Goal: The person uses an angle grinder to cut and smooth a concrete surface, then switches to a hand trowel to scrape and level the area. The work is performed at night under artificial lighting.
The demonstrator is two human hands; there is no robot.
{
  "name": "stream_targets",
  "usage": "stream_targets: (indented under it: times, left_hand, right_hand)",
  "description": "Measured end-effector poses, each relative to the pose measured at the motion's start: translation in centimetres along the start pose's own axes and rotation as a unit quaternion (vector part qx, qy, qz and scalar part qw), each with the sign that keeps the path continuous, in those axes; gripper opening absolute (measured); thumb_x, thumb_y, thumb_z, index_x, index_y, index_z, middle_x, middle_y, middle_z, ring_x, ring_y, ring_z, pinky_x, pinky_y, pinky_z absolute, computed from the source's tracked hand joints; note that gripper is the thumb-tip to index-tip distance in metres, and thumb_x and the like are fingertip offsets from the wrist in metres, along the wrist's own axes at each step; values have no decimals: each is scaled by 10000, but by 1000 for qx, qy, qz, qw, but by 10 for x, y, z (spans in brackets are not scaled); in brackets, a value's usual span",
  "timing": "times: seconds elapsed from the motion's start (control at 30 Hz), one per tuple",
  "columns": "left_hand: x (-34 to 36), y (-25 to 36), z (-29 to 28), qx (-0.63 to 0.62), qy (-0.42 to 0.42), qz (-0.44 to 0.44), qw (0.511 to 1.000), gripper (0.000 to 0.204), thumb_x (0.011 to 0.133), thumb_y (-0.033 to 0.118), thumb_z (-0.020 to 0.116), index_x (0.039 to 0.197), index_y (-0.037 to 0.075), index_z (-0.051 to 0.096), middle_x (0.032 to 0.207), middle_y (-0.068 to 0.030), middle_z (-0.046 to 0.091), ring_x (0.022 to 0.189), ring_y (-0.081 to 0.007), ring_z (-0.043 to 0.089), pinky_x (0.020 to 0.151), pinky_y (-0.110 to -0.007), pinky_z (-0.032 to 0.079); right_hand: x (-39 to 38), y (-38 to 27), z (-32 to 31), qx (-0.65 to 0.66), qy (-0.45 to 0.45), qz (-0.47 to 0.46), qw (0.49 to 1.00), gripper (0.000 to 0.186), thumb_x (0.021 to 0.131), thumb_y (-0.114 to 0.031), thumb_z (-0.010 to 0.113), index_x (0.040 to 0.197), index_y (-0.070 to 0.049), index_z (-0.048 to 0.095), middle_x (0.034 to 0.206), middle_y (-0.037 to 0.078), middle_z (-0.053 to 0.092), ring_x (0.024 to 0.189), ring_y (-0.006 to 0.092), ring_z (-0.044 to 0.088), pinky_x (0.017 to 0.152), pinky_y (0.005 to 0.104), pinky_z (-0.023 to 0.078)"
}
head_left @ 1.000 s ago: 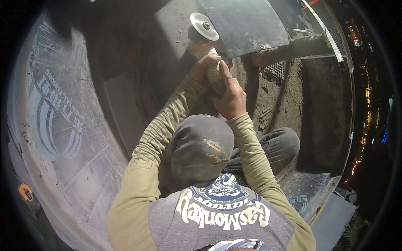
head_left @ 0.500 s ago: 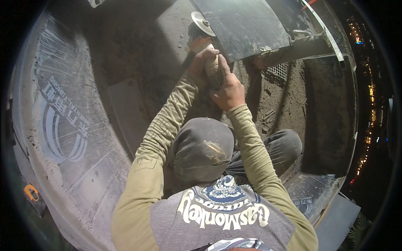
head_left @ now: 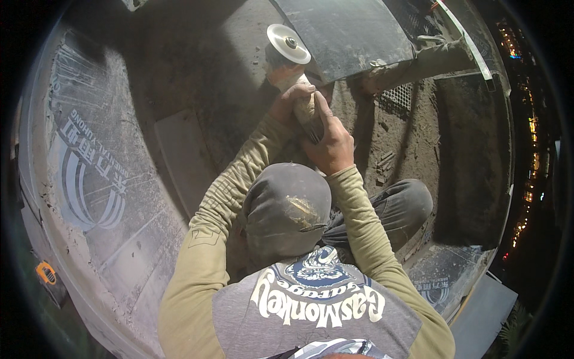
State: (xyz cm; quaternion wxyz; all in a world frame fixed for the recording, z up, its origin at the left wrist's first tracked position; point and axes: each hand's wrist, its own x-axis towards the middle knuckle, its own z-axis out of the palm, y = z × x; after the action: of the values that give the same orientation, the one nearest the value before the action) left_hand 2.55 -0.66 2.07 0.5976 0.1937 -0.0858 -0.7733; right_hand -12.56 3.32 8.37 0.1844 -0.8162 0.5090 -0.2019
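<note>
Disc shift: since half a second ago, the cutting disc [head_left: 289, 43] has drawn back toward the wearer and turned a broader face to my head camera; both hands have come back with it.
Angle grinder: I have the dusty, pale-bodied angle grinder [head_left: 306, 112] above the left knee [head_left: 287, 209], disc end pointing away from the wearer.
Left hand: I see the left hand [head_left: 290, 103] clamped around the body from the left, thumb on top.
Right hand: the right hand [head_left: 335, 143] is closed on the rear part, one digit stretched forward along it.
Dark slab: the disc's right rim is right by the near-left edge of the dark slab [head_left: 359, 39]; I can't tell whether they touch.
Right of the grinder: under the slab's near corner I get a perforated grid [head_left: 396, 100] and rubble-strewn ground [head_left: 406, 140]; the right knee [head_left: 409, 206] is bent nearer the wearer.
Left side: a pale board [head_left: 182, 149] lies beside the grey printed sheeting [head_left: 89, 173].
</note>
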Motion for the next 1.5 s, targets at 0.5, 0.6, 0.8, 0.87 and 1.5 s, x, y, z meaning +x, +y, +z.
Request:
stream_targets:
  times: [0.5, 0.6, 0.8, 0.87, 1.5]
  left_hand:
    - [35, 26, -9, -18, 12, -29, 999, 188, 876, 243, 726, 979, 113, 636, 808, -26, 662, 721, -165, 675, 687, -317, 571]
    - [44, 25, -18, -2, -23, -10, 1000, 206, 881, 274, 712, 970, 95, 663, 803, -51, 687, 686, -191, 683, 650, -332, 580]
    - [5, 3, -5, -19, -15, -22, 999, 215, 886, 237, 715, 1012, 74, 650, 862, -52, 685, 751, -182, 688, 675, -330, 582]
    - [-5, -4, 3, -21, 7, -14, 1000, 226, 888, 242, 714, 1017, 67, 653, 885, -53, 687, 779, -180, 691, 693, -330, 583]
    - [31, 21, -15, -5, -2, 17, 1000, 225, 887, 268, 731, 1027, 113, 648, 872, -32, 679, 759, -175, 676, 694, -334, 571]
  right_hand:
    - [41, 9, 7, -35, -59, 33, 997, 1039, 674, -106, 784, 1600, -266, 341, 1014, 199, 706, 942, 416, 701, 820, 494, 570]
    - [41, 10, 9, -49, -49, 34, 997, 1028, 686, -120, 789, 1600, -265, 342, 1018, 197, 708, 939, 415, 702, 819, 496, 571]
    - [4, 7, 4, -14, -7, -3, 1000, 986, 707, -176, 830, 1586, -242, 387, 1106, 191, 722, 990, 393, 716, 824, 467, 589]
    - [-5, 3, -5, -11, -20, 5, 1000, 976, 710, -191, 842, 1580, -236, 401, 1136, 191, 723, 1015, 384, 719, 831, 458, 594]
    - [38, 17, 16, -41, -29, 15, 999, 1113, 658, -192, 870, 1611, -293, 303, 947, 163, 684, 884, 391, 700, 783, 499, 575]
